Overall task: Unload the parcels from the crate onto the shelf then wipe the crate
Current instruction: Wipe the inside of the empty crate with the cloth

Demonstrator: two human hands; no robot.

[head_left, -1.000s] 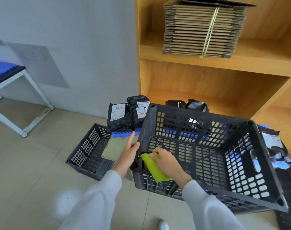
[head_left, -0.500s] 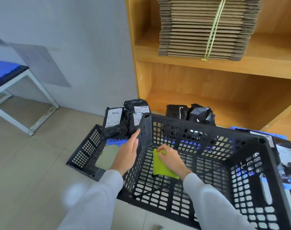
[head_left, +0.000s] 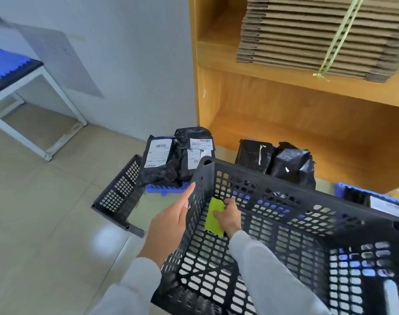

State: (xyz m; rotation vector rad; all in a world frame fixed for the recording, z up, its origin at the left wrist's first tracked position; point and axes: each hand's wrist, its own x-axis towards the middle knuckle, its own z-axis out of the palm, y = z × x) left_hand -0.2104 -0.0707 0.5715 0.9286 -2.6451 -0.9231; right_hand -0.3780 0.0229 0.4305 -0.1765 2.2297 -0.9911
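A black perforated crate (head_left: 307,201) fills the lower right of the view and holds no parcels. My left hand (head_left: 169,223) lies flat with straight fingers against the outside of its left wall. Inside the crate, my right hand (head_left: 228,218) grips a yellow-green cloth (head_left: 213,218) and presses it against the inner left wall. Black parcels with white labels (head_left: 169,160) stand on a blue pallet (head_left: 166,189) beside the wooden shelf (head_left: 284,123). Two more black parcels (head_left: 282,162) stand at the shelf's lowest bay.
A second black crate (head_left: 121,196) sits on the tiled floor to the left. A tied stack of flat cardboard (head_left: 318,35) lies on the upper shelf board. A white-framed bench (head_left: 35,94) stands at the far left. Another labelled parcel (head_left: 384,208) shows at the right edge.
The view has moved closer and down over the crate. My right hand with the cloth has slid from the crate's rim down along the inside of the left wall; my left hand stays on the outside.
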